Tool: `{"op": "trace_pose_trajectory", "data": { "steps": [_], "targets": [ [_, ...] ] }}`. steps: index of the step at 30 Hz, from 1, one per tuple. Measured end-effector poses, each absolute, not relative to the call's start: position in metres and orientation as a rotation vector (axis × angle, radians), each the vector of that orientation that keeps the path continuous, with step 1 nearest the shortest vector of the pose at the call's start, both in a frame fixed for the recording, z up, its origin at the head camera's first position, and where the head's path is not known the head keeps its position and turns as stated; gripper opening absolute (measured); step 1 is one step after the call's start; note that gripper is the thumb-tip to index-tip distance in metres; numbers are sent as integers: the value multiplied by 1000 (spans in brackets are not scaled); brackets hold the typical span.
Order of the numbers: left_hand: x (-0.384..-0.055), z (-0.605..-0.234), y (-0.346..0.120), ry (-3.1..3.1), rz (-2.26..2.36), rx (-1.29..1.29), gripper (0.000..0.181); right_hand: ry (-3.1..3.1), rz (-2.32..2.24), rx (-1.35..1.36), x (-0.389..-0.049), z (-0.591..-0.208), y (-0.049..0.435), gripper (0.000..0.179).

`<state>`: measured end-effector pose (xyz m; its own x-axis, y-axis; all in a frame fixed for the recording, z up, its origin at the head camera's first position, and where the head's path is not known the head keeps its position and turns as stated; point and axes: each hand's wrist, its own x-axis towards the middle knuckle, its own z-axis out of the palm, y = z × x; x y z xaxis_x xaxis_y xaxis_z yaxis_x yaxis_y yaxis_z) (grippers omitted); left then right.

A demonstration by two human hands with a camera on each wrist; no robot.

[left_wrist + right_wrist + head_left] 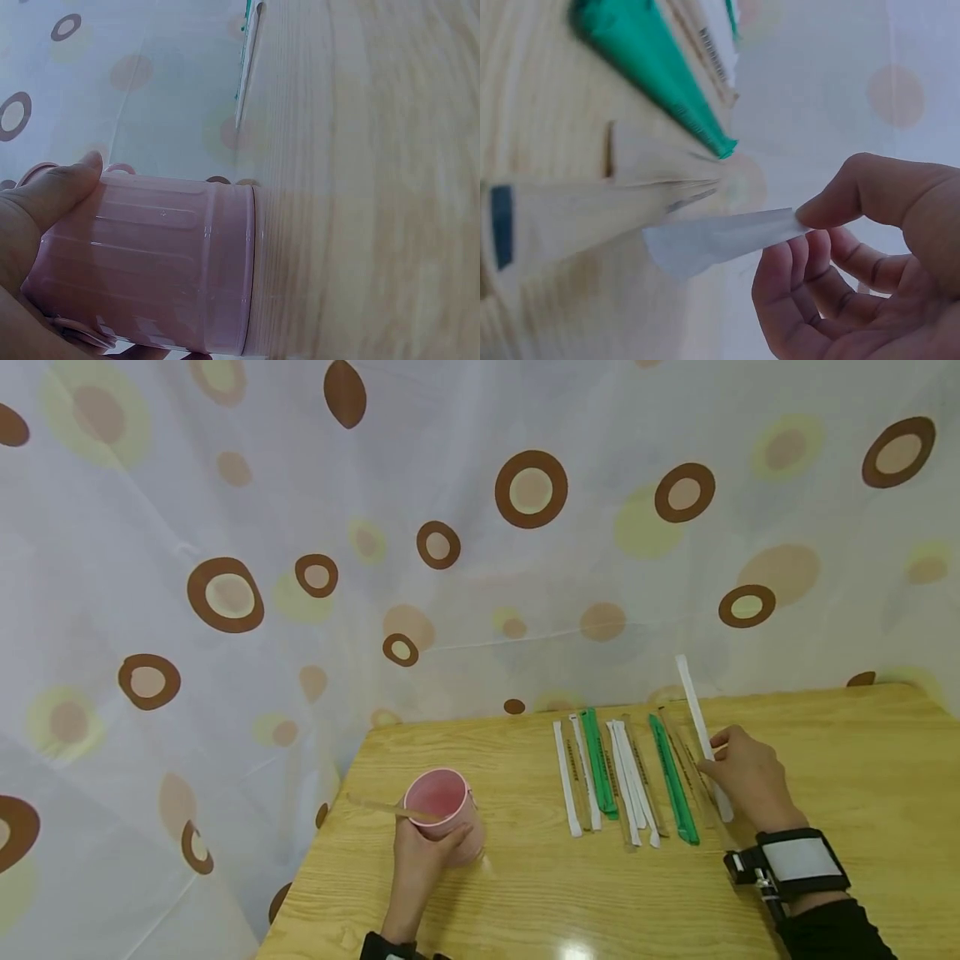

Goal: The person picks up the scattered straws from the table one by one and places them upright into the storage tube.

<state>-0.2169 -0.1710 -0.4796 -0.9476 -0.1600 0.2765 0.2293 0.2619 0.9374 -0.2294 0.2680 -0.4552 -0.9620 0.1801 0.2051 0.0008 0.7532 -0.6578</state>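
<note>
In the right wrist view we see the right hand (877, 262) pinching one end of a white paper sleeve (712, 238), the thumb above that sleeve and curled fingers below it. Just above the white paper sleeve we make out two pale wrappers, a dark-banded wrapper (570, 219) reaching out to its left and a brown-ended wrapper (656, 156), and farther above it a green sleeve (656, 75) and a dark-printed brown strip (703, 45). We see a wood-grain tabletop (525, 90) left of its pinched end and a pale spotted sheet (817, 90) above that end.
</note>
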Motion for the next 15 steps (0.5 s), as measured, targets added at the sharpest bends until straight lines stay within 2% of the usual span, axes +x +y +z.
{"op": "trace_pose_trajectory", "data": {
  "steps": [15],
  "targets": [
    [-219,-480,-172,-2219,-1727,-71,93,-2564,1027,-34,-221,-415,237,39]
  ]
}}
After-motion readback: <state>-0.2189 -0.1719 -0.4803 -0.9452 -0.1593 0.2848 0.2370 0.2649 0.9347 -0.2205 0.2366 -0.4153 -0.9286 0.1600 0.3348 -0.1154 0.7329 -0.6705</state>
